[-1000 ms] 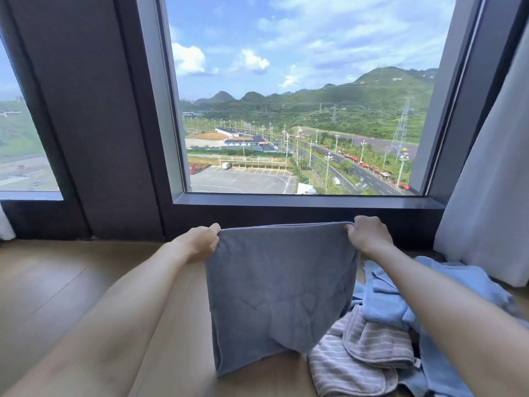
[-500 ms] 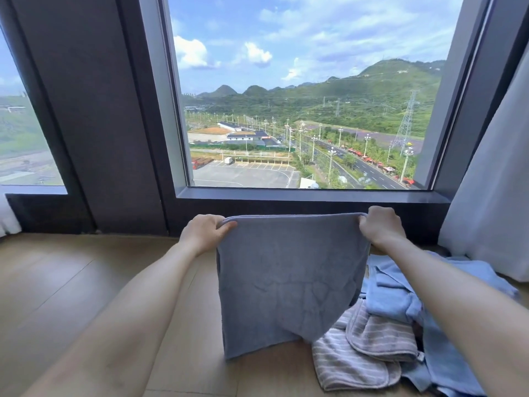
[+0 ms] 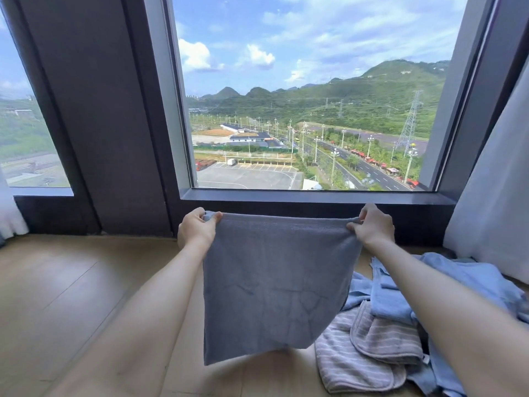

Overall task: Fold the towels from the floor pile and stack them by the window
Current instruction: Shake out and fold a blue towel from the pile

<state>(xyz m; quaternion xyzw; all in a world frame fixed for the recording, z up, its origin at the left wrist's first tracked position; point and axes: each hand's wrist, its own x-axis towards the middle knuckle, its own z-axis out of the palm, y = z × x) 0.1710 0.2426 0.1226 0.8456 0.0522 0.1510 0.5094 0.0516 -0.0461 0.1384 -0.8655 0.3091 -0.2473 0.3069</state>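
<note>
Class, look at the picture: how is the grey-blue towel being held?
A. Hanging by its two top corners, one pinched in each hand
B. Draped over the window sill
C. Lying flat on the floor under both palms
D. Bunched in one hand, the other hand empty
A: the left hand and the right hand each pinch a top corner of the grey-blue towel, which hangs down in front of the window sill.
</note>
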